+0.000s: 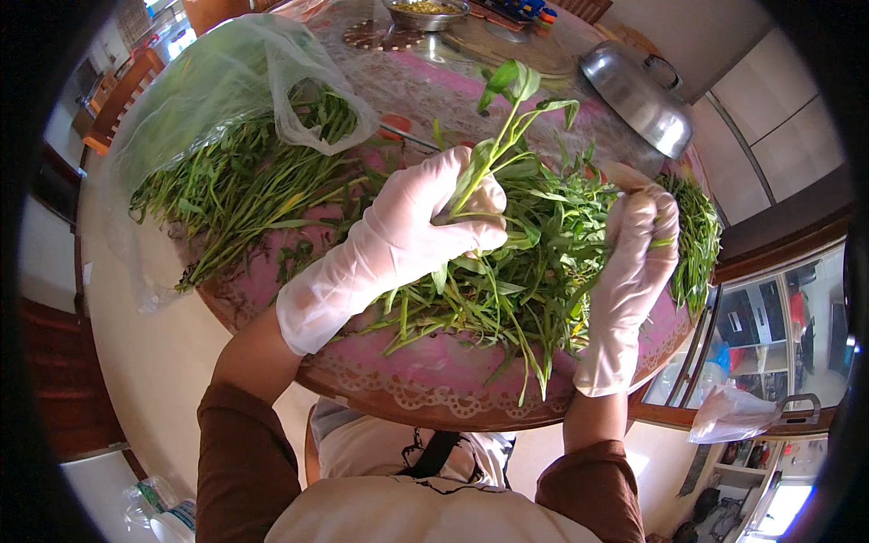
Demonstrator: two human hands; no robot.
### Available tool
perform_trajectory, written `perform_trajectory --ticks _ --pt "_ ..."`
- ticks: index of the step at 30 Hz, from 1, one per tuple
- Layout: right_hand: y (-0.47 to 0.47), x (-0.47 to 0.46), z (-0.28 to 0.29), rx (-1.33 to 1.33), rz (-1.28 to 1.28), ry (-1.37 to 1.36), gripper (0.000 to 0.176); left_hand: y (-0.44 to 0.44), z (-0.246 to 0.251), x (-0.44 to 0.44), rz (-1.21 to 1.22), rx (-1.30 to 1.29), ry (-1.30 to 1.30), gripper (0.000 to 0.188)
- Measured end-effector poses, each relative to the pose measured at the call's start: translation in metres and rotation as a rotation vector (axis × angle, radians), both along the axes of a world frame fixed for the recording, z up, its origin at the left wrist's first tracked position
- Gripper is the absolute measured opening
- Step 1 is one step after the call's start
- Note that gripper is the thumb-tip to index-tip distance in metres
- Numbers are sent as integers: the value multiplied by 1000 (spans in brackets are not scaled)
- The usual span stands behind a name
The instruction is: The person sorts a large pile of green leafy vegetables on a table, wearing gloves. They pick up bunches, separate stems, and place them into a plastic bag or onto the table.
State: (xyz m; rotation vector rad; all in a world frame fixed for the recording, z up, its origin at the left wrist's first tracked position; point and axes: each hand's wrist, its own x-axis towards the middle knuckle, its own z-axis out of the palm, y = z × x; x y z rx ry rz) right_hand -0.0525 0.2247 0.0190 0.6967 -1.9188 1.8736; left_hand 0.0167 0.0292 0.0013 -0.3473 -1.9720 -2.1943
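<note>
My left hand (448,210), in a thin translucent glove, grips a sprig of leafy greens (508,139) that look like water spinach. Its leaves point up and away from me. My right hand (641,231), gloved too, has its fingers curled in, with a short bit of green stem (662,242) showing between them; the rest of that piece is hidden. Beneath and between both hands spreads a loose heap of greens (502,285). To the left, a bundle of long-stemmed greens (251,183) lies partly inside a clear plastic bag (204,102). Another pile of greens (696,237) sits right of my right hand.
A pink, lace-edged cover (434,373) lies on the round table. Toward the back are a metal bowl (428,17) with yellowish contents and a tilted metal lid (638,95). A wooden chair (122,102) stands at left, a glass-fronted cabinet (767,332) at right.
</note>
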Motion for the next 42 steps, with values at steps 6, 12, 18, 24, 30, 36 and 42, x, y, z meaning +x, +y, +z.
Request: perform_trajectory --ticks 6,12,18,24,30,36,42 --pt "-14 20 7 523 10 652 40 4 1 4 154 -441 287 36" --pt "-15 15 7 569 -23 581 29 4 1 5 115 -497 260 37" --pt "-13 8 0 468 -53 516 21 2 -6 3 137 -453 341 34" --pt "-12 6 -3 378 -94 466 20 1 -6 -2 35 -25 75 25" --pt "-12 11 3 341 -70 483 24 3 -2 -4 79 45 97 18" --pt "-12 13 6 639 9 560 30 0 0 -1 14 -88 138 19" --pt "-14 4 -3 629 66 603 29 -2 -3 -4 94 -84 170 21"
